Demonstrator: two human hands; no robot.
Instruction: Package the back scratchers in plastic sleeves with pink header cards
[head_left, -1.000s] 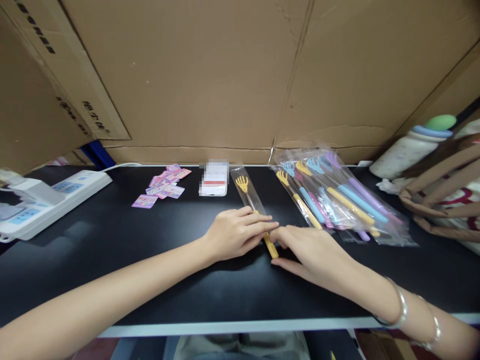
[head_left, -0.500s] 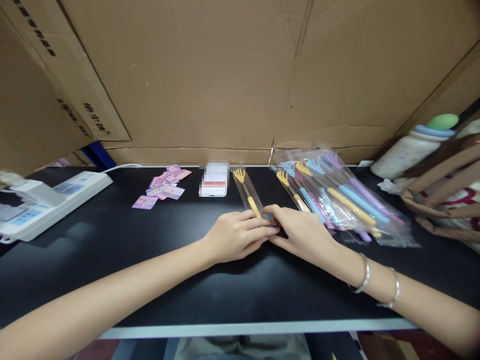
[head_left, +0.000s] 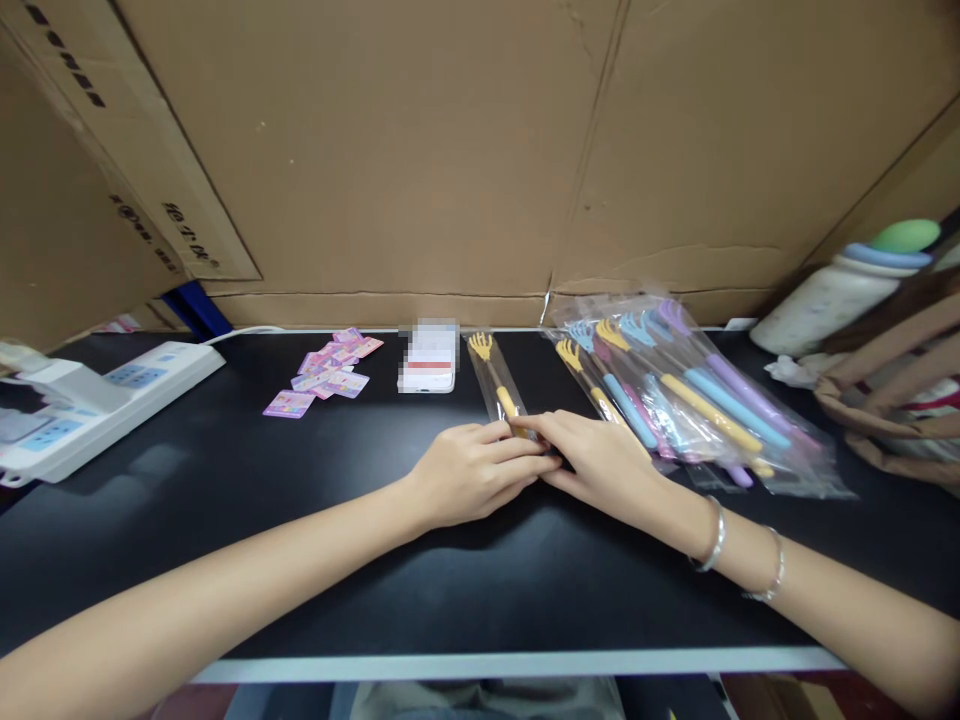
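A yellow back scratcher (head_left: 507,401) lies on the black table inside a clear plastic bag (head_left: 493,387), its claw end pointing away from me. My left hand (head_left: 472,472) is closed over the near end of the bag, palm down. From the other side, my right hand (head_left: 600,458) meets it, thumb and fingers closed on the same end. The fingertips touch and cover the handle's tip and the bag's edge. To the right rests a pile of bagged back scratchers (head_left: 697,400) in yellow, blue, pink and purple.
A phone (head_left: 427,375) lies beyond my left hand, with small pink and purple cards (head_left: 289,403) left of it. A white power strip (head_left: 112,400) is at far left. A bottle (head_left: 832,300) and brown bag handles (head_left: 862,400) are at right. Cardboard (head_left: 420,150) walls the back.
My right hand has shifted slightly left, its fingers reaching further over the bag's near end. The left hand has hardly moved.
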